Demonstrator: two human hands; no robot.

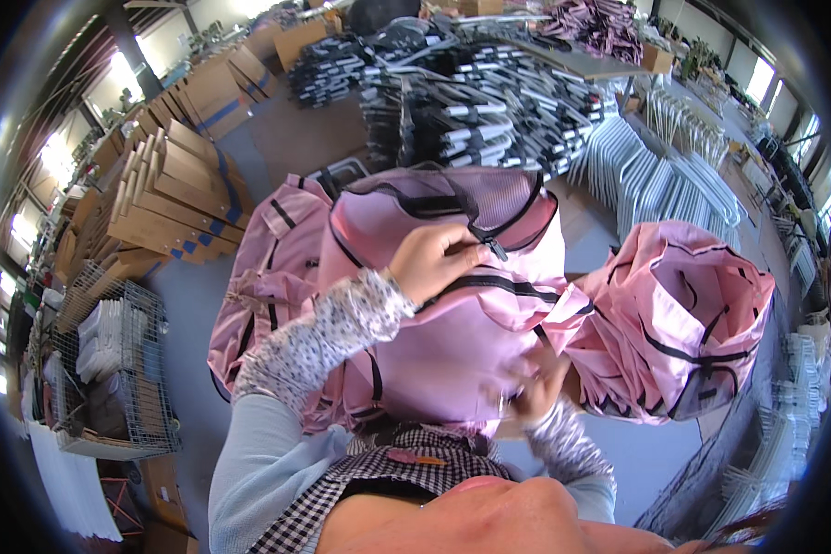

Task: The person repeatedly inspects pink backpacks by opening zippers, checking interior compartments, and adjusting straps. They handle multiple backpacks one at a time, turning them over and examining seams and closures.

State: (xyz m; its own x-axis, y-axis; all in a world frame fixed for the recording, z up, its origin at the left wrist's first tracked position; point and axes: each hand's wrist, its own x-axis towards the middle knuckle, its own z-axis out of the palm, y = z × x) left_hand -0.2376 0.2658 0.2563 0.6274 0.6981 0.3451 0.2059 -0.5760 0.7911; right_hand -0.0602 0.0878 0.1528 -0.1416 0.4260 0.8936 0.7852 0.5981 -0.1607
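Observation:
A large pink fabric bag [434, 365] with black trim lies in front of me, its dark mesh flap [508, 205] folded up on the far side. My left hand [431, 262] reaches over the bag's opening. Its thumb and fingers are pinched at a small dark zipper pull [497, 249] on the flap's edge. Lower down, by the near right side of the bag, my right hand [537, 386] is smeared by motion, so its fingers cannot be made out. Black zipper tape [512, 286] runs across the bag between the hands.
Another pink bag [619, 323] stands gaping on the right; more pink fabric [282, 231] lies at the left. Beyond are piled black and silver frames [475, 115] and bent white tubes [660, 175]. Flattened cartons [171, 189] and a wire cage [148, 369] stand on the left.

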